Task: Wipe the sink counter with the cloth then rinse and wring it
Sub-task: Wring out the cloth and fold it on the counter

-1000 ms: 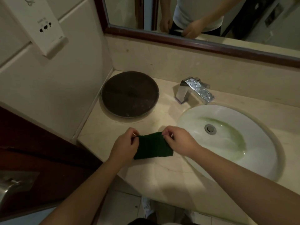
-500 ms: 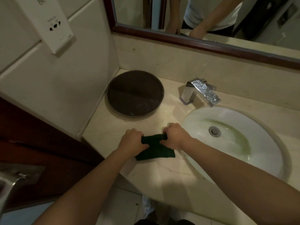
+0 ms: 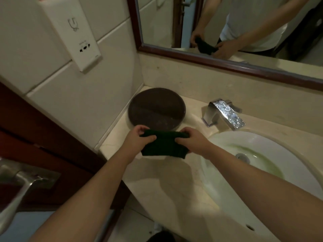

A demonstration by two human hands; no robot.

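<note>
Two hands hold a dark green cloth (image 3: 164, 145) over a sink counter (image 3: 157, 182)

At the cloth's top edge, the left hand (image 3: 139, 139) pinches the left end with fingers curled over it, and the right hand (image 3: 193, 141) pinches the right end. The cloth hangs between them, left of the white sink (image 3: 300, 165). Just behind it sits a round dark tray (image 3: 155, 107), with a chrome tap (image 3: 225, 114) to the tray's right. A framed mirror (image 3: 174, 21) above reflects the hands.

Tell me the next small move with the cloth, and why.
Probably lower the cloth flat onto the counter to start wiping: the left hand and right hand grip its top edge, it hangs from them, and no water runs from the tap.
</note>
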